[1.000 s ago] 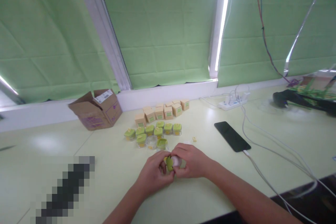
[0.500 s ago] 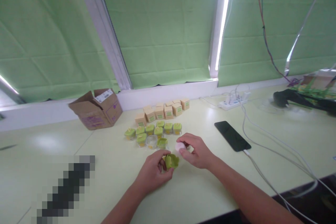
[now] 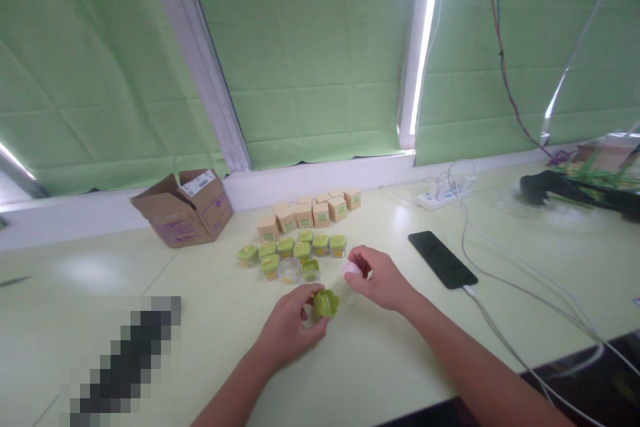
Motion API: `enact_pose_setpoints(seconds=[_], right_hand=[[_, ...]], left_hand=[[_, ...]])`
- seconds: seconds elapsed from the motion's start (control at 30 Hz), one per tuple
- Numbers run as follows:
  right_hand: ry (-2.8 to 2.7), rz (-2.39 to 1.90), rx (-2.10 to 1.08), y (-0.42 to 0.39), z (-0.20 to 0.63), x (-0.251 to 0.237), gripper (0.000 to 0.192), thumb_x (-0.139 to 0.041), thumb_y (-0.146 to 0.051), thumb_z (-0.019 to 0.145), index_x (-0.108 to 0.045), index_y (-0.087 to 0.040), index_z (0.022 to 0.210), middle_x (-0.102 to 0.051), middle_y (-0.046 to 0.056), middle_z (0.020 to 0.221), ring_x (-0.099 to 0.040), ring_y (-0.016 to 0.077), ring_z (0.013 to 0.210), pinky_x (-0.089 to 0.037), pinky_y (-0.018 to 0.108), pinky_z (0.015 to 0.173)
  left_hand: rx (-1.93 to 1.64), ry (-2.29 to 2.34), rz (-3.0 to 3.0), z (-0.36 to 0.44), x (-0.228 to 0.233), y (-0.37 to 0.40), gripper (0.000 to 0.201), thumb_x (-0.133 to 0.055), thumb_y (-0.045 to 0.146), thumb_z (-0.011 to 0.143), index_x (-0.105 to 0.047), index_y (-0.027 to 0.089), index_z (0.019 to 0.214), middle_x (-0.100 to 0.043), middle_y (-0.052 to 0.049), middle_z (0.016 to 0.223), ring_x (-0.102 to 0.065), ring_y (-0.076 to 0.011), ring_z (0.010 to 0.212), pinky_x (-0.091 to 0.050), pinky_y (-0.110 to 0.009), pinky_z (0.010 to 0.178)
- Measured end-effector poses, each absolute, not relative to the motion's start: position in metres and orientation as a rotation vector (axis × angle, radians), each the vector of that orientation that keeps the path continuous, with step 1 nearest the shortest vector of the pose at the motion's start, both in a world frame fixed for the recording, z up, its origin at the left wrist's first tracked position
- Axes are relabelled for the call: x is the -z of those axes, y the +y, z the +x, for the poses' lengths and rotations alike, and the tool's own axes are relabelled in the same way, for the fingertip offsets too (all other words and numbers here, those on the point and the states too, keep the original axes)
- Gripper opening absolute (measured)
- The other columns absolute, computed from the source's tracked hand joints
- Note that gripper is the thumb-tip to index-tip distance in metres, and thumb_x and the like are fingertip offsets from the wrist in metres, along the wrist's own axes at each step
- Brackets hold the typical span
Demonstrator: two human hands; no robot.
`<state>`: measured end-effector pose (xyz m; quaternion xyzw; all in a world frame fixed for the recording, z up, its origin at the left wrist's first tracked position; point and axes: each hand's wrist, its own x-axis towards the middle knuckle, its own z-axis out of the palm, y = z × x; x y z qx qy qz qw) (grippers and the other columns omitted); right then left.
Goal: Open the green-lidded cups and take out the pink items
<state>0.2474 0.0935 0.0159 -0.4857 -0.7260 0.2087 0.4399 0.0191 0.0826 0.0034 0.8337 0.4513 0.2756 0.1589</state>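
My left hand is closed on a small green scalloped cup, its hollow side facing up and toward the right. To its right, my right hand pinches a small pale pink-white piece, partly hidden by the fingers. Just beyond the hands stand a clear square jar and an open green container. Behind them are several small clear jars with green lids.
Several small tan boxes stand in rows behind the jars. An open cardboard box is at the back left. On the right lie a black phone with its white cable and a power strip. A pixelated dark patch covers the lower left.
My right hand has moved slightly right and up with the pale piece, away from the green cup. My left hand has shifted a little left, still on the cup.
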Motion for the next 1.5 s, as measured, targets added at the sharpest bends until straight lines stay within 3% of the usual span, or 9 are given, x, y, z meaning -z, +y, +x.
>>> enact_pose_setpoints(seconds=[0.2,0.63,1.13,1.33,1.5], right_hand=[[-2.145,-1.238,-0.277,0.0900,0.2507,-0.0192,0.011,-0.063,-0.022,0.071,-0.058,-0.018,0.079,-0.058,0.000,0.077,-0.051,0.0119,0.068,-0.038,0.022,0.062],[-2.443,-1.337,-0.058,0.0886,0.2554,-0.0214,0.013,-0.061,-0.028,0.072,-0.063,-0.020,0.082,-0.064,0.002,0.084,-0.059,0.0169,0.077,-0.040,0.025,0.066],[-2.523,-1.408,-0.048,0.0914,0.2558,-0.0186,0.017,-0.062,-0.035,0.076,-0.063,-0.020,0.083,-0.061,0.002,0.088,-0.060,0.0167,0.080,-0.040,0.025,0.067],[-2.469,-1.351,-0.070,0.0891,0.2571,-0.0212,0.026,-0.060,-0.043,0.080,-0.064,-0.020,0.091,-0.061,0.003,0.089,-0.060,0.0173,0.082,-0.041,0.026,0.069],[-2.425,-1.246,-0.068,0.0890,0.2546,-0.0185,0.021,-0.055,-0.037,0.086,-0.064,-0.021,0.093,-0.062,0.003,0.087,-0.060,0.0160,0.083,-0.041,0.025,0.072]], left_hand=[[-0.774,1.223,2.395,0.0176,-0.0030,0.0831,0.043,-0.062,0.021,0.069,-0.059,0.021,0.112,-0.068,-0.004,0.099,-0.061,-0.0150,0.074,-0.051,-0.025,0.066],[-0.721,1.210,2.440,0.0175,-0.0043,0.0823,0.041,-0.063,0.023,0.071,-0.059,0.022,0.111,-0.068,-0.002,0.096,-0.059,-0.0143,0.071,-0.049,-0.025,0.066],[-0.748,1.193,2.473,0.0174,-0.0053,0.0812,0.041,-0.064,0.021,0.068,-0.058,0.022,0.110,-0.067,-0.001,0.091,-0.059,-0.0132,0.067,-0.049,-0.024,0.062],[-0.753,1.178,2.473,0.0172,-0.0042,0.0816,0.042,-0.064,0.020,0.069,-0.058,0.022,0.110,-0.067,-0.001,0.093,-0.059,-0.0128,0.067,-0.050,-0.023,0.062],[-0.767,1.190,2.495,0.0167,-0.0038,0.0812,0.042,-0.064,0.021,0.069,-0.058,0.022,0.111,-0.068,-0.001,0.092,-0.058,-0.0126,0.065,-0.050,-0.024,0.062]])
